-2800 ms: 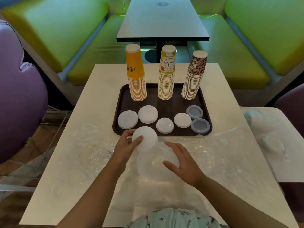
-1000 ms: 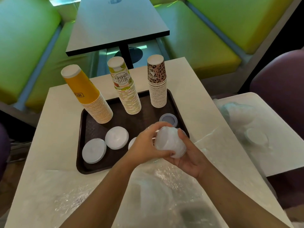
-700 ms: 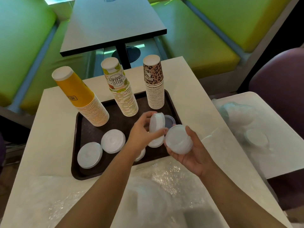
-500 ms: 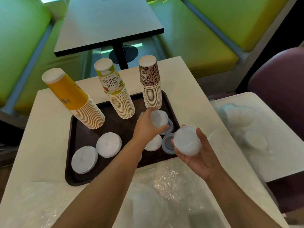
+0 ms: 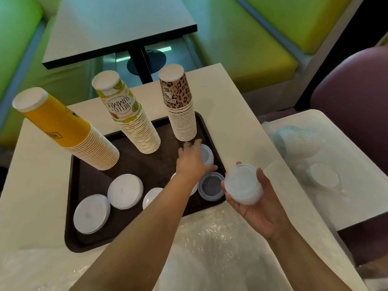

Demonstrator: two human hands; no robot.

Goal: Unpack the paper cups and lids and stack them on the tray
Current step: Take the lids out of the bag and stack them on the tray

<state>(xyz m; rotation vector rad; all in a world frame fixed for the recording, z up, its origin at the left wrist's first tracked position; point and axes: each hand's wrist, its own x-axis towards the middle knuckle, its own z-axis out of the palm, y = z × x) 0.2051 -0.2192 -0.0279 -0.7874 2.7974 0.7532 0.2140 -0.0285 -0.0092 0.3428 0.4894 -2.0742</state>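
My left hand [image 5: 194, 160] grips a small stack of clear lids [image 5: 206, 154], set down at the tray's [image 5: 134, 162] 2 o'clock corner, just in front of the leopard-print cups [image 5: 181, 114]. My right hand [image 5: 255, 203] — fingers curled — holds a second lid stack [image 5: 243, 186] above the surface [image 5: 237, 114], just off the tray's 3 o'clock rim. Yellow cups [image 5: 73, 133] stand at 10 o'clock, "Hello Summer" cups [image 5: 134, 120] at 12. White lids [image 5: 125, 191] lie along 7 o'clock — crumpled plastic wrap [image 5: 212, 248] at 6.

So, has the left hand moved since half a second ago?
Yes. The left hand has gone farther across the tray, toward the leopard-print cup stack, lowering its lids near the stack's base.
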